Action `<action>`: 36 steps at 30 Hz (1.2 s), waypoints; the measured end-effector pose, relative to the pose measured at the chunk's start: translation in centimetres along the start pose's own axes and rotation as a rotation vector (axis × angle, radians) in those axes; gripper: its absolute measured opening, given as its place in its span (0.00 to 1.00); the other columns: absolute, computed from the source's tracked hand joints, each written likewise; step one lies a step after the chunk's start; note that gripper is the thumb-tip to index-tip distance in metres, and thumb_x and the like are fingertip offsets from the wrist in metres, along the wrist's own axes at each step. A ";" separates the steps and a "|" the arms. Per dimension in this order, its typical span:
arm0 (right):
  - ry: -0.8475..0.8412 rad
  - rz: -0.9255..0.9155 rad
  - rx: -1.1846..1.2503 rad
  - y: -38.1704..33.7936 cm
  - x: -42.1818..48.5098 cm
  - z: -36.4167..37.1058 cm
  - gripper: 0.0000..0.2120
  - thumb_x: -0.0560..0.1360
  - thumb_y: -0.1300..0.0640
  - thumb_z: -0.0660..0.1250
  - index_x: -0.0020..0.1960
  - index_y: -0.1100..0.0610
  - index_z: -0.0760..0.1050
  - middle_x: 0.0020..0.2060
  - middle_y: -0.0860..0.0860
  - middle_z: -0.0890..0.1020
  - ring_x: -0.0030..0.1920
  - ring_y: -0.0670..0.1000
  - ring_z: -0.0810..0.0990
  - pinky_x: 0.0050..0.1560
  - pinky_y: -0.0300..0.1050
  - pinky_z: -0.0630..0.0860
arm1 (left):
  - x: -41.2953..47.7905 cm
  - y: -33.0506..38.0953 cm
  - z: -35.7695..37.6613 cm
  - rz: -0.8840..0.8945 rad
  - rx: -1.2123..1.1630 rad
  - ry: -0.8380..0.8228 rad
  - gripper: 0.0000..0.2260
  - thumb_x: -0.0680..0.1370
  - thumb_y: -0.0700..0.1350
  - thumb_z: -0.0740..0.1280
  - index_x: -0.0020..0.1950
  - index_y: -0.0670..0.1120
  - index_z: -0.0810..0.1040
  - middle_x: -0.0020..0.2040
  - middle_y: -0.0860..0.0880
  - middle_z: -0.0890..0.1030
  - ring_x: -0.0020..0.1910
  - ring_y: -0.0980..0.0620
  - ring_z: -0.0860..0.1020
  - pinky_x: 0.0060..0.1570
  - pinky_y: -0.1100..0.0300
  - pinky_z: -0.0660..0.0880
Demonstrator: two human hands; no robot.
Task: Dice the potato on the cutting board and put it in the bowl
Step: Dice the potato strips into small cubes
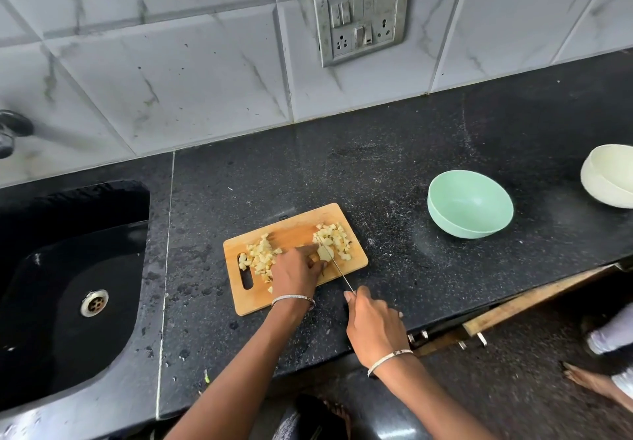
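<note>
A wooden cutting board (294,297) lies on the black counter. Two heaps of diced potato sit on it, one at the left (258,257) and one at the right (337,238). Between them my left hand (296,273) holds down an uncut potato piece (323,253) with curled fingers. My right hand (371,325) grips the handle of a knife (337,266), whose thin blade rests across that piece. A mint green bowl (470,204) stands to the right of the board, with nothing visible inside.
A black sink (68,285) lies left of the board. A cream bowl (609,176) stands at the far right edge. A switch panel (361,16) is on the tiled wall. A half-open drawer (513,306) juts out under the counter, with another person's foot (592,381) beside it.
</note>
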State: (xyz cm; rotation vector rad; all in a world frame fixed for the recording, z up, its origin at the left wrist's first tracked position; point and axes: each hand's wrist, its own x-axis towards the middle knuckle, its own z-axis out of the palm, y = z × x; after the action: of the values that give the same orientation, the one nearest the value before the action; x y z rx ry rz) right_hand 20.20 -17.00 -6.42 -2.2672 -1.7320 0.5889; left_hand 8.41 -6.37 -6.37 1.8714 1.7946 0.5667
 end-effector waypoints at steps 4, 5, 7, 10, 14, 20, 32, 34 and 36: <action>-0.027 0.002 0.050 -0.2 0.7 -0.2 0.17 0.84 0.45 0.47 0.52 0.55 0.69 0.47 0.57 0.83 0.50 0.62 0.81 0.37 0.50 0.67 | 0.2 0.1 -0.1 0.029 0.025 -0.001 0.17 0.74 0.48 0.73 0.62 0.50 0.81 0.45 0.48 0.86 0.45 0.49 0.83 0.46 0.57 0.78; -0.031 -0.001 0.066 -0.1 0.8 -0.2 0.17 0.84 0.45 0.48 0.52 0.55 0.69 0.46 0.56 0.83 0.49 0.62 0.81 0.37 0.50 0.67 | 0.2 0.1 -0.1 0.036 0.031 0.000 0.17 0.74 0.47 0.73 0.62 0.50 0.80 0.45 0.48 0.86 0.45 0.49 0.83 0.45 0.58 0.77; -0.037 -0.005 0.078 0.0 0.9 -0.4 0.16 0.84 0.45 0.48 0.50 0.54 0.69 0.45 0.56 0.83 0.48 0.61 0.82 0.36 0.50 0.66 | 0.3 0.1 -0.1 0.052 0.043 0.007 0.17 0.74 0.46 0.73 0.62 0.49 0.80 0.44 0.49 0.85 0.44 0.49 0.82 0.44 0.59 0.77; -0.054 -0.007 0.102 0.1 0.9 -0.6 0.15 0.84 0.46 0.48 0.47 0.52 0.66 0.45 0.55 0.83 0.48 0.60 0.82 0.37 0.49 0.65 | 0.2 0.1 -0.2 0.089 0.084 0.018 0.17 0.74 0.46 0.73 0.62 0.51 0.80 0.44 0.50 0.85 0.44 0.50 0.82 0.44 0.58 0.76; -0.050 0.004 0.063 -0.2 0.8 -0.8 0.16 0.84 0.45 0.47 0.48 0.53 0.67 0.45 0.55 0.83 0.48 0.60 0.82 0.37 0.49 0.65 | 0.3 0.2 0.0 0.112 0.082 0.027 0.15 0.74 0.46 0.73 0.61 0.51 0.81 0.44 0.51 0.85 0.43 0.50 0.81 0.42 0.59 0.74; -0.071 0.041 0.021 -1.4 2.0 -0.7 0.17 0.83 0.46 0.49 0.54 0.56 0.71 0.49 0.57 0.81 0.51 0.62 0.81 0.39 0.49 0.68 | 1.0 0.1 -0.2 0.104 0.056 -0.004 0.08 0.72 0.42 0.74 0.51 0.48 0.85 0.39 0.48 0.84 0.40 0.47 0.81 0.40 0.53 0.78; -0.124 0.064 0.058 0.7 -0.3 -2.1 0.20 0.83 0.44 0.48 0.53 0.55 0.73 0.50 0.57 0.80 0.52 0.62 0.80 0.41 0.49 0.67 | 0.2 0.6 -0.3 0.073 0.016 0.022 0.14 0.74 0.45 0.73 0.59 0.47 0.82 0.46 0.50 0.85 0.45 0.51 0.81 0.42 0.62 0.73; -0.103 0.066 0.061 0.7 -0.4 -2.7 0.20 0.83 0.44 0.47 0.53 0.55 0.72 0.49 0.57 0.80 0.52 0.63 0.79 0.41 0.50 0.66 | 0.0 0.8 -0.5 0.072 0.014 0.028 0.14 0.73 0.45 0.74 0.58 0.47 0.83 0.44 0.50 0.85 0.43 0.52 0.81 0.41 0.63 0.70; -0.073 0.055 0.064 0.5 -0.6 -3.0 0.20 0.83 0.44 0.46 0.51 0.55 0.71 0.48 0.57 0.80 0.51 0.63 0.79 0.40 0.50 0.66 | 0.0 0.7 -0.5 0.055 0.004 0.027 0.13 0.73 0.45 0.74 0.57 0.46 0.83 0.41 0.50 0.85 0.41 0.51 0.81 0.41 0.60 0.72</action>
State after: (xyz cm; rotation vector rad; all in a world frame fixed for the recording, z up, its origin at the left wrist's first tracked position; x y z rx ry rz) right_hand 21.86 -17.53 -3.87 -2.2821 -1.6627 0.7365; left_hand 8.63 -6.40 -5.55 1.9297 1.7670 0.6110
